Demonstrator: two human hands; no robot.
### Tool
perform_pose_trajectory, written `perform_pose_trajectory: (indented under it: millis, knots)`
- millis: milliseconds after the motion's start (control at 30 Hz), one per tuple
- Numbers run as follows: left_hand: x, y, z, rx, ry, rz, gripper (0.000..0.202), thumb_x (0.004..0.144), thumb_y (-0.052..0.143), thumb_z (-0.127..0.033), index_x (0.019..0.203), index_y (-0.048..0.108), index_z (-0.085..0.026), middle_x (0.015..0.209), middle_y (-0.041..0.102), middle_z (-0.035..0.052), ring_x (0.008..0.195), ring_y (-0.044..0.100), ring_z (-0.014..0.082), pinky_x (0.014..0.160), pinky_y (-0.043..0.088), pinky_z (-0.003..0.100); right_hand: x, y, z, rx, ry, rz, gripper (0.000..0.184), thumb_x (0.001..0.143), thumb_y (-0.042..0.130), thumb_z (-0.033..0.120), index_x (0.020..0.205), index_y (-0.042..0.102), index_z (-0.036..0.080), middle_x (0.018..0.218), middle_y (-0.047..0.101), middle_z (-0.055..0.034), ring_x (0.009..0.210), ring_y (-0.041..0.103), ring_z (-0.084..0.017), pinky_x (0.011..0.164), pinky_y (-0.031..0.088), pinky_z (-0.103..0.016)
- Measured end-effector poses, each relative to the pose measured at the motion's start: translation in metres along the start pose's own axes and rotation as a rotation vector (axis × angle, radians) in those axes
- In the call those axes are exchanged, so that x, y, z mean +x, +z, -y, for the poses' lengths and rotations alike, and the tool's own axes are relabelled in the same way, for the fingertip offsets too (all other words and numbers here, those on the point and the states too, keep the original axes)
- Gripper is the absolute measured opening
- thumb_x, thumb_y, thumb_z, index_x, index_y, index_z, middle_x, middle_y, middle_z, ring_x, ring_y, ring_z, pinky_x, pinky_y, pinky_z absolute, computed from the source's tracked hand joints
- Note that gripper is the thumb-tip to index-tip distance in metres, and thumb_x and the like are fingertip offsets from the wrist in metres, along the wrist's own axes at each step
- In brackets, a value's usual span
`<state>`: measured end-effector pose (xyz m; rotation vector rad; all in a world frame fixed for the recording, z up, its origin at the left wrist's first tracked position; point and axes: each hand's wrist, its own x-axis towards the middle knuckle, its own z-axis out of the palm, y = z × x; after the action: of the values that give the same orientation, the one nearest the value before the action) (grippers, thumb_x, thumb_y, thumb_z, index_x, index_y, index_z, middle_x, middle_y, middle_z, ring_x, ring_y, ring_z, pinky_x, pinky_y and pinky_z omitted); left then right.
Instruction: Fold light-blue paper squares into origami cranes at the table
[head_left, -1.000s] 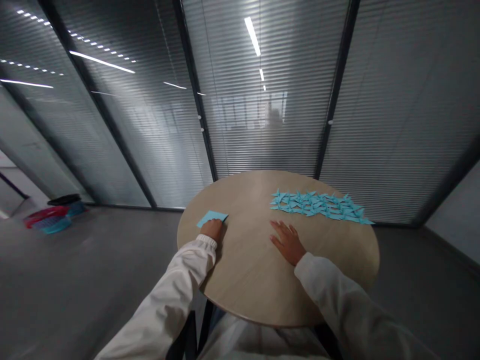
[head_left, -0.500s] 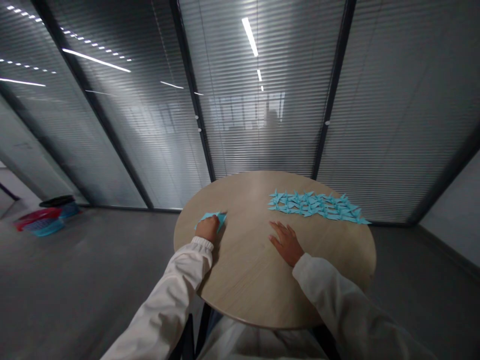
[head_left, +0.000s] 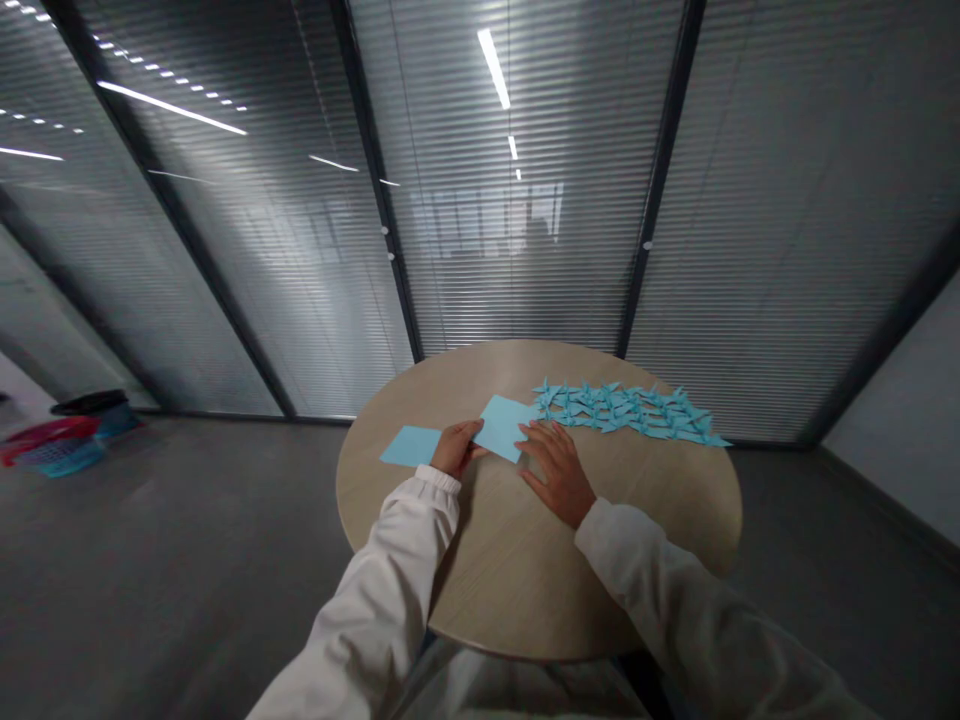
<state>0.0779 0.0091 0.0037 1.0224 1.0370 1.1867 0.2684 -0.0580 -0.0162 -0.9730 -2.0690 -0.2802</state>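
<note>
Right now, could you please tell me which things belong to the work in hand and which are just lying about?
Apparently belonging:
- held blue sheet
- blue paper, left
- folded blue pieces
- round table

Lying about:
- red-and-blue basket
- dark-rimmed container

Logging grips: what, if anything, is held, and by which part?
The left hand holds a blue paper sheet by its near-left corner; whether the right hand, at its right edge, grips cannot be told.

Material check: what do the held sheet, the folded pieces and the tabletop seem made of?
Held sheet: likely paper, matte light blue; it looks thin, flat and crisp-edged.
Folded pieces: probably similar paper, matte; matching colour, sharp points.
Tabletop: wood or wood-look laminate, perhaps satin; faint pale grain leaves either open.
</note>
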Motion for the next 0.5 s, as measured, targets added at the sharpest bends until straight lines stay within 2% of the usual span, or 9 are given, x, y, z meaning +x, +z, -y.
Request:
perform_pose_trajectory:
  millis: [67, 167, 300, 500]
  knots:
    - [0.001, 0.002, 0.010, -0.049, -0.038, 0.018, 0.016, 0.070, 0.059, -0.025, 0.062, 0.056, -0.011, 0.053, 0.056, 0.0004, 0.048, 0.052, 0.0088, 0.053, 0.049, 0.022, -0.001, 0.003, -0.003, 0.006, -0.014, -0.026, 0.021, 0.086, 0.045, 0.025, 0.102, 0.059, 0.021, 0.120, 0.055, -0.0061, 0.121, 0.040, -0.020, 0.107, 0.020, -0.048]
    - [0.002, 0.001, 0.022, -0.050, -0.065, -0.001, 0.018, 0.068, 0.061, -0.026, 0.060, 0.051, -0.013, 0.049, 0.050, -0.0021, 0.046, 0.049, 0.0081, 0.051, 0.048, 0.022, -0.005, 0.009, -0.008, 0.015, -0.006, -0.036, 0.016, 0.087, 0.046, 0.023, 0.090, 0.063, 0.023, 0.106, 0.061, -0.0037, 0.113, 0.047, -0.019, 0.106, 0.024, -0.048]
    - [0.000, 0.002, 0.028, 0.002, -0.032, -0.004, 0.020, 0.068, 0.061, -0.030, 0.063, 0.046, -0.017, 0.048, 0.043, -0.0052, 0.044, 0.045, 0.0073, 0.048, 0.047, 0.021, -0.007, 0.011, -0.009, 0.048, 0.007, -0.022, 0.017, 0.087, 0.046, 0.023, 0.089, 0.063, 0.023, 0.095, 0.062, -0.0033, 0.103, 0.050, -0.017, 0.103, 0.029, -0.044]
    - [-0.001, 0.003, 0.028, 0.029, -0.056, 0.076, 0.027, 0.065, 0.065, -0.036, 0.064, 0.044, -0.019, 0.054, 0.048, -0.0028, 0.052, 0.051, 0.0100, 0.050, 0.046, 0.022, -0.009, 0.009, -0.003, 0.126, -0.057, 0.075, 0.019, 0.088, 0.045, 0.026, 0.086, 0.064, 0.023, 0.089, 0.063, -0.0042, 0.096, 0.051, -0.018, 0.095, 0.036, -0.041]
